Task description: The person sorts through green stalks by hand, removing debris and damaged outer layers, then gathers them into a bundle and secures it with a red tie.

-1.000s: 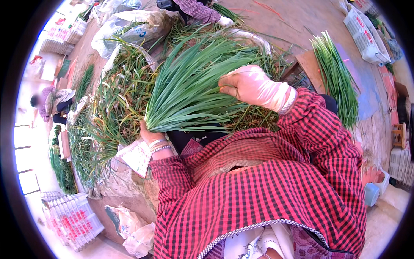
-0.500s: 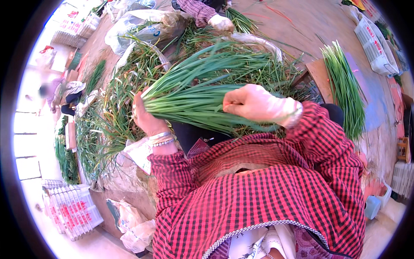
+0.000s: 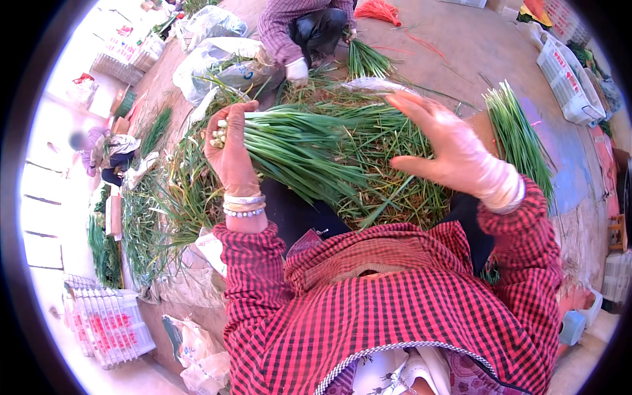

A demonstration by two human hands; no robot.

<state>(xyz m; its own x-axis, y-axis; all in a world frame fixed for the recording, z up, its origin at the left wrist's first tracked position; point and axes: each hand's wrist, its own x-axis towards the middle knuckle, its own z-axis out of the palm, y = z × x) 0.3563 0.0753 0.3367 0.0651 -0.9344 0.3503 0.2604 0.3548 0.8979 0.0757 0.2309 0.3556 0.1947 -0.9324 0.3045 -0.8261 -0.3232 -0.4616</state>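
My left hand (image 3: 232,150) is closed round the pale stem ends of a bunch of green chives (image 3: 299,148). The leaves fan out to the right over my lap, their tips drooping. My right hand (image 3: 454,148), in what looks like a thin pale glove, is raised to the right of the bunch. Its fingers are spread and hold nothing. Beneath both hands lies a heap of loose chive leaves and trimmings (image 3: 408,197). A thick bundle of chives (image 3: 520,141) rests at the right, cut ends pointing away from me.
Across the heap crouches a co-worker in a purple striped sleeve (image 3: 280,39), near a smaller chive bunch (image 3: 367,60). Clear plastic bags (image 3: 217,66) stand at the far left. White crates (image 3: 108,322) sit lower left, and another white crate (image 3: 569,82) far right. Red strings (image 3: 377,11) lie beyond.
My right hand has come off the leaves, risen and opened. My left hand has tipped upright with the bunch, stem ends now showing. More of the co-worker is in view.
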